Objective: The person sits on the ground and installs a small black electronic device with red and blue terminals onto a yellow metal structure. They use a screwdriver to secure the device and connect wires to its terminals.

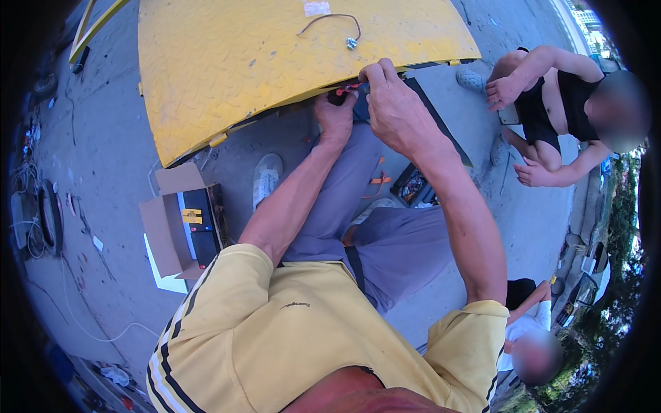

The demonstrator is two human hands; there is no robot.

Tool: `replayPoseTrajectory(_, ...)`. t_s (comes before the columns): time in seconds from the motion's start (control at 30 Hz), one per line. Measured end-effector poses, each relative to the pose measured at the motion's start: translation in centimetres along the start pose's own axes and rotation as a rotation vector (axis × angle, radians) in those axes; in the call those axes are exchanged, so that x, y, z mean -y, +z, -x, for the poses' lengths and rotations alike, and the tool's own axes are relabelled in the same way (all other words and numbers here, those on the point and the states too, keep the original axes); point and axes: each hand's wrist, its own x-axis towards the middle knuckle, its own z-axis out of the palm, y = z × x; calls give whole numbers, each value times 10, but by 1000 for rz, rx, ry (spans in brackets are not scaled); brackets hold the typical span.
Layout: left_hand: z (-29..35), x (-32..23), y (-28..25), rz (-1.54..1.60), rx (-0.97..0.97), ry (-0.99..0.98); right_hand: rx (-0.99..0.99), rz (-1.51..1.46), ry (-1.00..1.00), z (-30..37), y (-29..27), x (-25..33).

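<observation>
Both my hands work at the front edge of a yellow checkered metal plate (275,55). My left hand (335,118) is curled just under that edge, against a small red piece (348,89) with something dark beside it. What exactly it grips is hidden. From the right, my right hand (399,109) reaches in with bent fingers pressed together at the edge, close to the red piece. Whatever its fingertips hold cannot be made out. On top of the plate lies a brown wire (337,16) ending in a small pale-blue connector (352,43).
An open cardboard box (164,230) with black items stands at left. A black tray of small parts (412,186) and an orange tool (379,180) lie by my legs. One person (551,103) sits at right, another (530,316) farther back. A tyre (49,217) lies far left.
</observation>
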Motion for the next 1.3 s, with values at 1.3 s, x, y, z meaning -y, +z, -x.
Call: replayPoseTrajectory(1.3,0,-4,10,45,-57,23,177,94,154,-12,-10,4)
